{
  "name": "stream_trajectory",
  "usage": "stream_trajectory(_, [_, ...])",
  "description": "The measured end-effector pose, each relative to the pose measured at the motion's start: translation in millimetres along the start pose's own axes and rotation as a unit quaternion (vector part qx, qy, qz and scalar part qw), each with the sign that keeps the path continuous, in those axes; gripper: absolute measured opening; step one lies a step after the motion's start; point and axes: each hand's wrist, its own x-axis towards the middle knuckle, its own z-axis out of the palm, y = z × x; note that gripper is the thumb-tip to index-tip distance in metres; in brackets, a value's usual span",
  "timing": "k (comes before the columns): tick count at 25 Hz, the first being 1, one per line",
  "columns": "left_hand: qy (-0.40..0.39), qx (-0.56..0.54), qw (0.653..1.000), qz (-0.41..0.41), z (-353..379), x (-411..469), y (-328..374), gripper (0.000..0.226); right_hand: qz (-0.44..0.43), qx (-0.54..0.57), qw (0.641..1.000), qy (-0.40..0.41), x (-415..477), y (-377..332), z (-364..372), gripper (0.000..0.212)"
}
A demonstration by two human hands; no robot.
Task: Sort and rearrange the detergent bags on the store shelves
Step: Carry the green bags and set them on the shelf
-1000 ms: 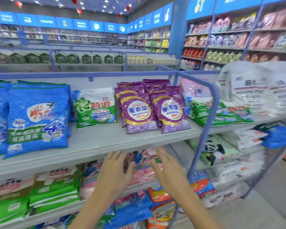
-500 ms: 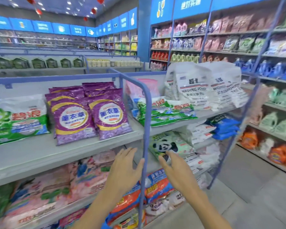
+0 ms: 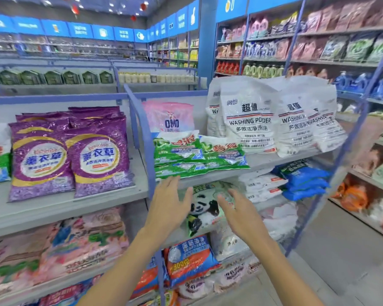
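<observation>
1. Both hands are up and empty, fingers straight: left hand (image 3: 166, 204) and right hand (image 3: 241, 213), apart with a gap between them.
2. The panda bag (image 3: 205, 206) lies right in that gap, one level below the slumped green bags (image 3: 197, 155).
3. Probably the panda bag is the target, though I can't be sure.
4. Best to take both side edges, lift it level, and stay clear of the blue upright (image 3: 145, 151).
</observation>
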Motion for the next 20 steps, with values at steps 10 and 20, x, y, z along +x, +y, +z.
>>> stream_trajectory(10, [0.083,-0.029,0.967,-0.240,22,164,-5,0.087,0.010,0.013,1.000,0.024,140,47,-36,0.058])
stream_trajectory(20, [0.094,-0.039,0.927,-0.362,7,213,-17,0.092,0.104,0.124,0.982,-0.098,257,55,-45,0.088])
